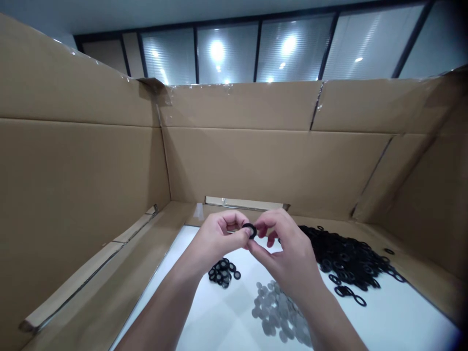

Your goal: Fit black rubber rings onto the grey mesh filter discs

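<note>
Between the thumb and fingers of my left hand [223, 234] is a small black ring [254, 230], tilted to face me. A pale, greyish patch shows inside it, partly behind my left thumb; I cannot make out whether it is a disc. My right hand [287, 243] closes on the same ring from the right, its thumb at the lower edge and its index finger at the upper right. Below my hands lies a spread of thin translucent grey discs [272, 304], partly covered by my right forearm. To the left sits a small cluster of black rings with pale centres [222, 272].
A large heap of black rings [347, 256] lies at the right, with a few strays around it. Everything rests on a white board [208, 317] inside a big cardboard box. Its tall walls [256, 161] stand at the left, back and right.
</note>
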`<action>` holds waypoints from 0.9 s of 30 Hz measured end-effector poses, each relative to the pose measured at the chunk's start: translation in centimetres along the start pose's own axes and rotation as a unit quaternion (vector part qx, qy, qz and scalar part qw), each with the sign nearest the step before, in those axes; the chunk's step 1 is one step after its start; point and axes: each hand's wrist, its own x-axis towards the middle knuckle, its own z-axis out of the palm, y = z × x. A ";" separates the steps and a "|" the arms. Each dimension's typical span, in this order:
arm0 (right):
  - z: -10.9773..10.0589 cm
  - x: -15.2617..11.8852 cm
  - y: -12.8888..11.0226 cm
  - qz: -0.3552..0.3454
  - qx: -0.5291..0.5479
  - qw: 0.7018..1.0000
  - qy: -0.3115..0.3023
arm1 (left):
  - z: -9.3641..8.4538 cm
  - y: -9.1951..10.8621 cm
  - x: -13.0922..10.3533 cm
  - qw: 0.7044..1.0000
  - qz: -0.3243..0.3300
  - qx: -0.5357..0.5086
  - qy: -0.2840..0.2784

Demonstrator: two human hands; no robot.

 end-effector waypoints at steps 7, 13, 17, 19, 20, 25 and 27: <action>0.2 0.0 0.0 -0.012 0.028 0.999 -0.012 | 0.2 -0.1 0.2 1.000 0.010 -0.002 -0.020; 0.3 0.0 0.6 -0.005 0.027 0.999 -0.021 | 0.2 -0.3 0.2 1.000 0.000 0.021 0.000; 0.1 0.1 0.8 -0.026 0.038 0.998 -0.033 | 0.2 -0.2 0.3 1.000 -0.004 0.021 0.000; 0.4 0.1 0.8 -0.015 0.022 1.000 0.011 | 0.3 -0.3 0.4 1.000 -0.009 0.024 0.000; 0.6 0.1 0.9 -0.007 0.016 0.999 0.027 | 0.3 -0.4 0.4 1.000 -0.010 0.025 0.000; 0.5 0.3 1.1 -0.023 0.040 0.999 -0.021 | 0.2 -0.6 0.5 1.000 -0.002 0.021 0.002; 0.5 0.3 1.2 -0.032 0.035 0.999 -0.017 | 0.2 -0.7 0.6 1.000 -0.006 0.023 0.003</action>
